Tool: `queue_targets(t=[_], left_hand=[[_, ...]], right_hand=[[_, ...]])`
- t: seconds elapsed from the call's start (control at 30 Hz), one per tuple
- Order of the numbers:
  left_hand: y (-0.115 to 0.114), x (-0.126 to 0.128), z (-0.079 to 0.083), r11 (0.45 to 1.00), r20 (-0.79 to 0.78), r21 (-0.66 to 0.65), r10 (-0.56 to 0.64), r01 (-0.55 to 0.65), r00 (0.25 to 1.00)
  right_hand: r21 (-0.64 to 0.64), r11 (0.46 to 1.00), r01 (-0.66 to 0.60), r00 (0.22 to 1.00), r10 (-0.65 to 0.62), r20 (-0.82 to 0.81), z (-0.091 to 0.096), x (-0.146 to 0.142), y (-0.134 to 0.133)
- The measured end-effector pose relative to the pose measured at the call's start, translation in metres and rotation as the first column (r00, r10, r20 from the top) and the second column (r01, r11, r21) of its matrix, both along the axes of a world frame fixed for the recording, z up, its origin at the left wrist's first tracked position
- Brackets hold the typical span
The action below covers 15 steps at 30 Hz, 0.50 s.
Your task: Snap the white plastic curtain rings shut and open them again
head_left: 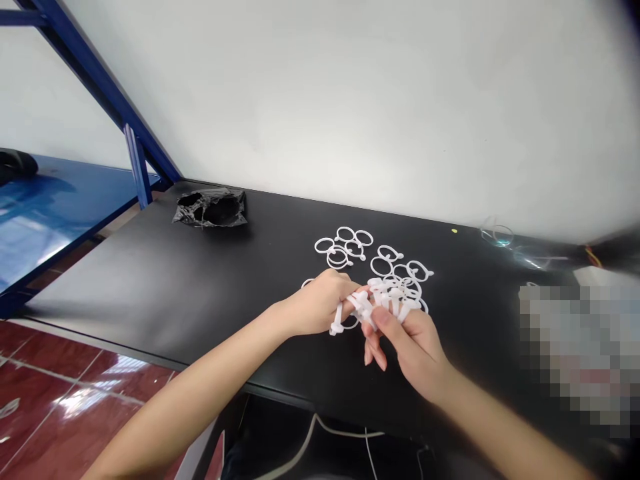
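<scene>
My left hand point(323, 303) is over the black table, with white plastic rings around and against its curled fingers. My right hand point(417, 350) meets it from the right, its thumb pressed against a bunch of white plastic rings point(395, 293) gripped between the hands. Each ring has a small tab or eyelet, like a curtain ring. One ring point(338, 323) hangs at the left fingers. Loose rings point(345, 248) lie behind my hands, and others point(419, 271) lie to the right, some overlapping. The bunch partly hides my fingertips.
A crumpled black plastic bag point(210, 208) lies open at the back left of the black table point(200, 280). Clear plastic point(500, 235) lies at the back right, near a blurred-out package point(575, 353). A blue frame point(100, 80) and blue surface point(65, 200) stand left.
</scene>
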State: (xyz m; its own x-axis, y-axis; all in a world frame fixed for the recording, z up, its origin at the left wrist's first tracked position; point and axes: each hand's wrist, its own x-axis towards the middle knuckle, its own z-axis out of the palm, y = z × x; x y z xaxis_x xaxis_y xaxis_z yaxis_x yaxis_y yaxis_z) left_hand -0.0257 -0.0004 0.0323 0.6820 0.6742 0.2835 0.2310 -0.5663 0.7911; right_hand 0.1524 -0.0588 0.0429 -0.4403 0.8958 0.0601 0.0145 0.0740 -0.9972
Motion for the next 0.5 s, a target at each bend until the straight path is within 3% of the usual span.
queue_targets(t=[0.1, 0.23, 0.37, 0.5], left_hand=[[-0.002, 0.002, 0.000, 0.982, 0.046, -0.169, 0.092, -0.083, 0.995], [-0.002, 0.006, -0.001, 0.983, 0.105, -0.156, 0.114, -0.097, 0.988], [-0.007, 0.014, 0.002, 0.935, 0.116, -0.280, 0.258, -0.217, 0.959], [-0.011, 0.019, 0.003, 0.905, 0.100, -0.339, 0.306, -0.257, 0.947]], right_hand=[[0.119, 0.993, 0.013, 0.998, -0.021, 0.063, 0.004, 0.001, -0.002], [0.088, 0.995, 0.054, 0.994, -0.061, 0.088, 0.002, 0.001, 0.006], [0.091, 0.991, 0.096, 0.992, -0.103, 0.067, -0.009, -0.005, 0.010], [0.118, 0.973, 0.200, 0.969, -0.214, 0.121, -0.015, -0.011, 0.009]])
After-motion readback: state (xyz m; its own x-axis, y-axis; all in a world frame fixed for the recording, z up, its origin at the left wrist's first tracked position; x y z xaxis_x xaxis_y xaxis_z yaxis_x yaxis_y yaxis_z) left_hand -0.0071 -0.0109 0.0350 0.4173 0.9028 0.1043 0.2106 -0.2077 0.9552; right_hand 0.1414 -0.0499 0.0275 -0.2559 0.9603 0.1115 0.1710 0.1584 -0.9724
